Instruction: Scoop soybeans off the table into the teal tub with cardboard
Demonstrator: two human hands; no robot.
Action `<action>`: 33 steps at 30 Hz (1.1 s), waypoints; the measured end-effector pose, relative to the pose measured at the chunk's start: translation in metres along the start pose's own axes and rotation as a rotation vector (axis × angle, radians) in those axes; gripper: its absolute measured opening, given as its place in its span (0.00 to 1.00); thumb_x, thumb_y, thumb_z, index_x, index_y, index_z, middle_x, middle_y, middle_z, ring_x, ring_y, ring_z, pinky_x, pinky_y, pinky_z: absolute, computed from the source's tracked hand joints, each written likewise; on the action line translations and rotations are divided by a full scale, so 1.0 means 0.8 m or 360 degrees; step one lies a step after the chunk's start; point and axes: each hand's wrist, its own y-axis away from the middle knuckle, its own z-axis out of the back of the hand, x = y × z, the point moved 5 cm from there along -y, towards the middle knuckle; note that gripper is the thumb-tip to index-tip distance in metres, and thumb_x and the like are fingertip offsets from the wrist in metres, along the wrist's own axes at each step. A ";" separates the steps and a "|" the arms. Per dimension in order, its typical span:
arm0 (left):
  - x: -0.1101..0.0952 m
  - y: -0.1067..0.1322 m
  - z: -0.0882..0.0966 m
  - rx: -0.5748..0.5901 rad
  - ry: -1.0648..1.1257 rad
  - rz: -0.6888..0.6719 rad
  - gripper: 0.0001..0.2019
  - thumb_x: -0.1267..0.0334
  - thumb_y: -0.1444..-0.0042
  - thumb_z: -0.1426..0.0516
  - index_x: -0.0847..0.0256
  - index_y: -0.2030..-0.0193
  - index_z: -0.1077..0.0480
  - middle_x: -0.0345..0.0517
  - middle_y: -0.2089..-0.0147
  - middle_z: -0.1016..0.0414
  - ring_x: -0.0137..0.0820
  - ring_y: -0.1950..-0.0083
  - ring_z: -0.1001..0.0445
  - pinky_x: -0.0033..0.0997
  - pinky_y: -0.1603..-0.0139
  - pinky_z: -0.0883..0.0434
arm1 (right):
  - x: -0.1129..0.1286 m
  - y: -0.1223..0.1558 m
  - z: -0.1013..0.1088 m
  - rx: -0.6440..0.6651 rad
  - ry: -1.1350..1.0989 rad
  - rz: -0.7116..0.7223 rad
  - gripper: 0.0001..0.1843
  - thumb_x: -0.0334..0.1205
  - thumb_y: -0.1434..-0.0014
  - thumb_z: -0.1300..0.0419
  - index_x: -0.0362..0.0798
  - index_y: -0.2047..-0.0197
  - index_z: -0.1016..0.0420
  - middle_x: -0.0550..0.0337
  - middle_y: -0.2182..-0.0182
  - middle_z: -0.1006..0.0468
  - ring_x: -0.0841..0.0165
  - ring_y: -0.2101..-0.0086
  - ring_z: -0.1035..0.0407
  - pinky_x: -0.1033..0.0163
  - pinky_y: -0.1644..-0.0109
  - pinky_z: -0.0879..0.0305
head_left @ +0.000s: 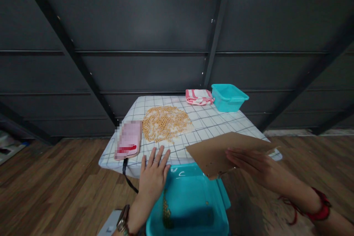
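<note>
My left hand (155,172) lies flat with fingers spread at the table's front edge, just short of a loose patch of yellow beans (163,121) that look like soybeans. Gripped in my right hand (251,164) is a brown piece of cardboard (212,151), held tilted over the front right part of the table. Small dark specks show near its lower edge. Below both hands sits a large turquoise basin (193,195), with some beans gathered along its left inner side.
A checked white cloth covers the table (221,129). Further back are a folded pink-striped towel (199,96) and a small turquoise basket (229,97). At the left edge lies a pink, partly blurred flat object (129,138) with a black strap (128,179). Dark wall panels stand behind.
</note>
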 end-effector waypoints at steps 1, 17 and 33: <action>0.000 0.000 0.000 0.0001 -0.0003 -0.0003 0.20 0.60 0.39 0.58 0.49 0.41 0.43 0.42 0.39 0.38 0.44 0.41 0.40 0.52 0.48 0.41 | 0.001 -0.004 -0.002 0.0000 0.0002 0.0016 0.23 0.20 0.41 0.59 0.41 0.46 0.38 0.53 0.58 0.24 0.68 0.57 0.30 0.64 0.55 0.31; -0.005 0.001 -0.002 0.0089 0.0002 0.0011 0.20 0.58 0.39 0.60 0.50 0.40 0.45 0.43 0.38 0.40 0.45 0.40 0.41 0.55 0.47 0.41 | -0.035 -0.042 -0.012 0.0195 -0.0283 -0.0116 0.21 0.23 0.42 0.59 0.44 0.54 0.30 0.56 0.58 0.24 0.69 0.58 0.29 0.63 0.56 0.31; -0.011 0.004 0.006 0.0074 -0.0066 0.0007 0.20 0.58 0.39 0.59 0.49 0.40 0.46 0.42 0.39 0.40 0.44 0.40 0.40 0.53 0.48 0.40 | -0.045 -0.040 -0.004 0.0163 -0.0096 0.0172 0.25 0.19 0.47 0.59 0.44 0.53 0.31 0.56 0.59 0.23 0.69 0.59 0.29 0.63 0.58 0.31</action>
